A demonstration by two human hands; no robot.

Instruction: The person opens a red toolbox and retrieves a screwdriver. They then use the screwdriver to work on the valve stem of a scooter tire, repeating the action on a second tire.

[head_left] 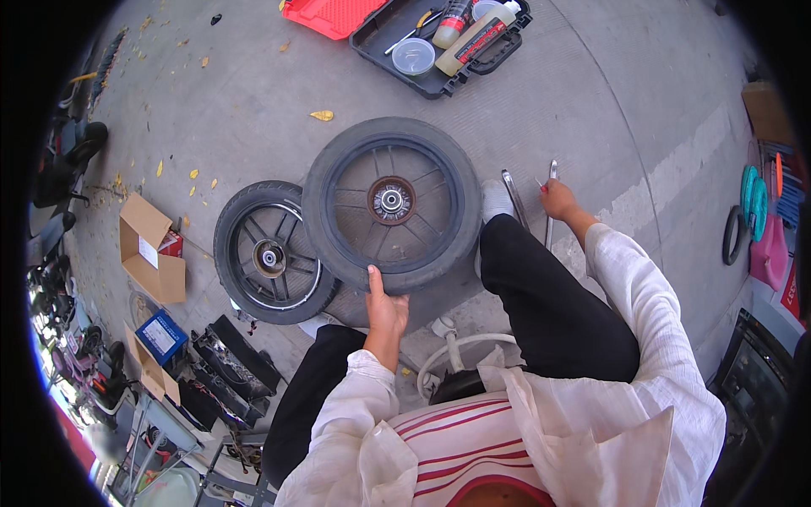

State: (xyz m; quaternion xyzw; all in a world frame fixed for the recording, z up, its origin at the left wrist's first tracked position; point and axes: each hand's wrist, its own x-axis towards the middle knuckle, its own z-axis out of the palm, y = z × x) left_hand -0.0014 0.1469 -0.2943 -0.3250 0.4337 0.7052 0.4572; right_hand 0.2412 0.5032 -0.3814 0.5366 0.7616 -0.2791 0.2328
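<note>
My left hand grips the near edge of a wheel with a black tyre, thumb on top and fingers underneath. This wheel has dark spokes and a rusty hub. It partly overlaps a second, smaller-looking wheel to its left. Out to the right, my right hand is closed, with a small thin red-and-metal piece showing at its fingertips; its exact kind is unclear. A long metal tyre lever passes beneath or beside that hand. Another metal lever lies beside my right shoe.
Ahead lies an open black toolbox with bottles, a round tub and pliers, its red lid folded back. Cardboard boxes and a blue box stand at left. Teal coils and a pink container are at far right.
</note>
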